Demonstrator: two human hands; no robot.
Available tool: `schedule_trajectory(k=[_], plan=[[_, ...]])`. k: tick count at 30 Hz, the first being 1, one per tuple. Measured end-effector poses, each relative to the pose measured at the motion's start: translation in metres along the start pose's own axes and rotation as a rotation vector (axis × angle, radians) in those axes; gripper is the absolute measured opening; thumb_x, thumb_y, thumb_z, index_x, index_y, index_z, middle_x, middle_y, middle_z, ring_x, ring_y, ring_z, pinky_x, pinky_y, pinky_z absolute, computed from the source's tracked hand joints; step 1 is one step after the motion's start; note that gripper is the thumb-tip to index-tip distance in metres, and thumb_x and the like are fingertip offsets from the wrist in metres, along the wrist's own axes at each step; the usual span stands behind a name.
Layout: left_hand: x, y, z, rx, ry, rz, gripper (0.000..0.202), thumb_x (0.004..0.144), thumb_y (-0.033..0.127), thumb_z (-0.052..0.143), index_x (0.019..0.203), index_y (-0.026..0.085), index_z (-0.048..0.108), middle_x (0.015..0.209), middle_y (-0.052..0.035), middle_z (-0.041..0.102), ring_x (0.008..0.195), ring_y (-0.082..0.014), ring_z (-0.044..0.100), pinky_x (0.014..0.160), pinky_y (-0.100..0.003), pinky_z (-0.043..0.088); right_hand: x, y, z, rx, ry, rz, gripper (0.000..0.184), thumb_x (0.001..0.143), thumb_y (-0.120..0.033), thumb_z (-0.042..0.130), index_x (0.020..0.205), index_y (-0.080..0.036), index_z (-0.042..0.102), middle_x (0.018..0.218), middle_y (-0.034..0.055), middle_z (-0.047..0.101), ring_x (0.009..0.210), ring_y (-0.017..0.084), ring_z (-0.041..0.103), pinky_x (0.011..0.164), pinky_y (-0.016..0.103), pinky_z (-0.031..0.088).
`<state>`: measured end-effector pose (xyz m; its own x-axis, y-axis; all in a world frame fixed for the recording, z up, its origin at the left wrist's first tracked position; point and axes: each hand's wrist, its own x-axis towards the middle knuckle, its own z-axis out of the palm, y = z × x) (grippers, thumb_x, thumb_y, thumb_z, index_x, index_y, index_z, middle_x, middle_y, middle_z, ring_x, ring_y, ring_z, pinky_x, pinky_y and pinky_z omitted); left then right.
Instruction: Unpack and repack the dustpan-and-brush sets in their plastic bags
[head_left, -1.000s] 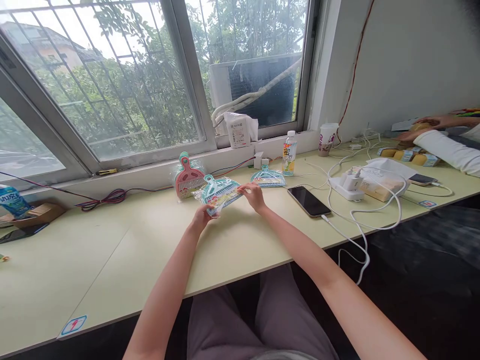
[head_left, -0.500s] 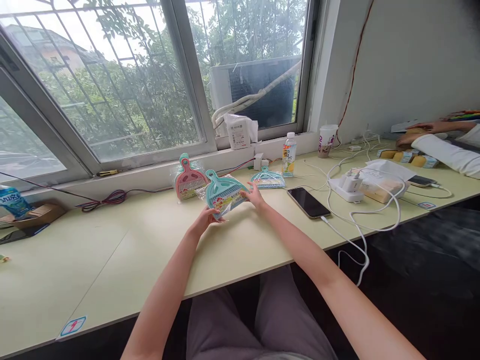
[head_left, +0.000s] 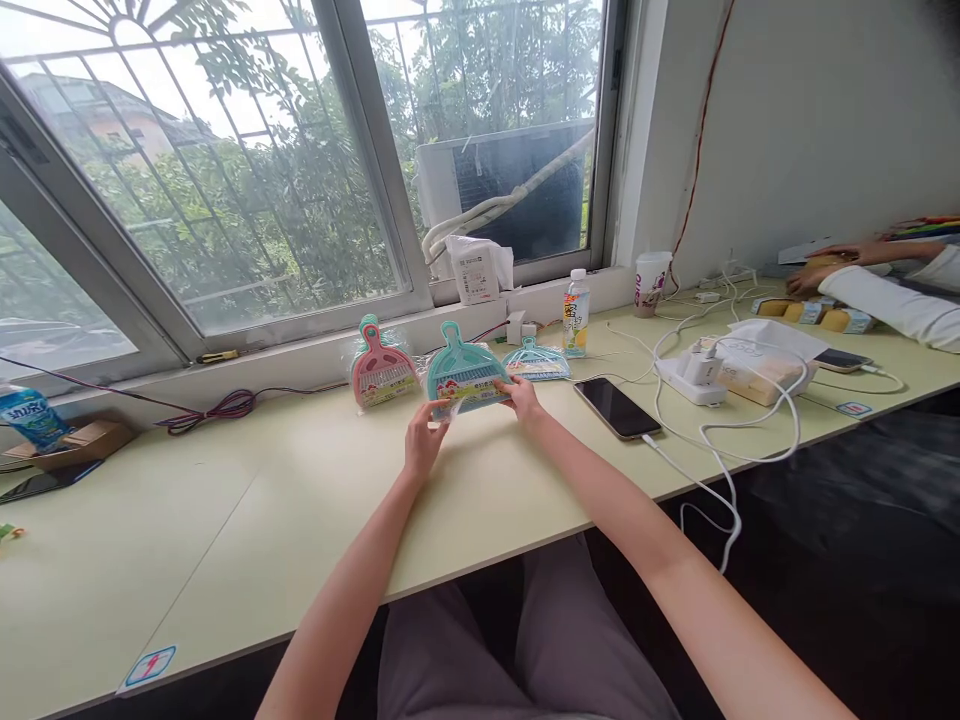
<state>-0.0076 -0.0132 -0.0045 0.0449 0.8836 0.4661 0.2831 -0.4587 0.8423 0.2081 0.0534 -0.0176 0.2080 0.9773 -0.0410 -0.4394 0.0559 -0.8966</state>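
Observation:
Between my two hands is a teal dustpan and brush set (head_left: 461,362) in clear plastic wrap, tilted up with its handle pointing away from me. My left hand (head_left: 425,434) grips its lower left corner, and my right hand (head_left: 520,396) has its fingers closed on the lower right edge. To the left, a wrapped pink dustpan and brush set (head_left: 384,368) with a teal-rimmed handle leans near the windowsill. Behind my right hand lies another teal dustpan and brush set (head_left: 537,360), also wrapped.
A drink bottle (head_left: 576,315) and a cup (head_left: 650,285) stand at the back right. A phone (head_left: 616,407) lies on the table, its white cable running to the power strip (head_left: 694,375). Another person's sleeve (head_left: 889,300) reaches in at far right. A blue pouch (head_left: 34,418) sits at left.
The held teal dustpan set has turned more upright and level and moved slightly right. My left hand has gone up and right with it; my right hand has shifted slightly right.

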Motion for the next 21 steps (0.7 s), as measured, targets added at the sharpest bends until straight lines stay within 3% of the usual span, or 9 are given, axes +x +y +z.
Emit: schedule_trajectory(k=[4,6,9,11,15,18,21], plan=[[0.000,-0.003,0.001,0.008,0.175,-0.008,0.019,0.083,0.042,0.060,0.088,0.024,0.061,0.090,-0.0042,0.062,0.078,-0.0184,0.062,0.067,-0.027,0.049,-0.007,0.003,0.009,0.019,-0.105,0.003,0.032,0.066,-0.021,0.081,0.084,-0.020,0.055,0.081,0.0016,0.070,0.076,0.017,0.069,0.072,0.032,0.059],[0.000,-0.003,-0.001,-0.027,0.237,-0.015,0.020,0.085,0.041,0.056,0.096,0.025,0.054,0.093,-0.0024,0.061,0.067,-0.0142,0.060,0.062,-0.027,0.048,-0.013,0.004,0.014,0.008,-0.164,0.006,0.033,0.067,-0.023,0.081,0.084,-0.021,0.053,0.083,0.0016,0.070,0.077,0.017,0.069,0.073,0.033,0.059],[0.004,-0.007,-0.006,-0.130,0.297,-0.092,0.043,0.081,0.037,0.059,0.118,0.028,0.040,0.097,-0.0013,0.061,0.056,-0.0109,0.057,0.055,-0.026,0.047,-0.019,0.005,0.017,-0.034,-0.224,0.008,0.032,0.069,-0.026,0.080,0.084,-0.021,0.053,0.087,0.0026,0.069,0.080,0.017,0.069,0.075,0.033,0.060],[0.010,-0.013,-0.013,-0.195,0.255,-0.165,0.052,0.075,0.037,0.064,0.119,0.024,0.041,0.093,-0.0028,0.063,0.062,-0.0132,0.059,0.055,-0.027,0.049,-0.022,0.005,0.016,-0.056,-0.258,0.018,0.032,0.071,-0.030,0.079,0.085,-0.021,0.053,0.090,0.0038,0.069,0.082,0.017,0.068,0.076,0.033,0.060],[0.023,-0.030,-0.028,-0.273,0.115,-0.283,0.044,0.063,0.042,0.071,0.096,0.016,0.056,0.083,-0.0052,0.064,0.074,-0.0186,0.062,0.062,-0.031,0.052,-0.028,0.004,0.014,-0.078,-0.361,0.028,0.037,0.070,-0.034,0.081,0.089,-0.020,0.052,0.098,0.0059,0.067,0.088,0.018,0.068,0.075,0.035,0.061],[0.027,-0.039,-0.033,-0.261,0.154,-0.311,0.044,0.060,0.040,0.073,0.093,0.017,0.056,0.085,-0.0050,0.066,0.077,-0.0202,0.063,0.064,-0.033,0.053,-0.031,0.006,0.015,-0.124,-0.427,0.042,0.048,0.061,-0.029,0.086,0.091,-0.021,0.050,0.100,0.0058,0.066,0.089,0.020,0.068,0.076,0.038,0.061],[0.024,-0.043,-0.031,-0.213,0.132,-0.294,0.042,0.062,0.039,0.073,0.095,0.018,0.056,0.086,-0.0060,0.066,0.078,-0.0210,0.063,0.062,-0.032,0.052,-0.027,0.010,0.016,-0.211,-0.327,0.015,0.057,0.052,-0.017,0.088,0.091,-0.022,0.048,0.095,0.0044,0.066,0.083,0.020,0.067,0.075,0.039,0.059]])
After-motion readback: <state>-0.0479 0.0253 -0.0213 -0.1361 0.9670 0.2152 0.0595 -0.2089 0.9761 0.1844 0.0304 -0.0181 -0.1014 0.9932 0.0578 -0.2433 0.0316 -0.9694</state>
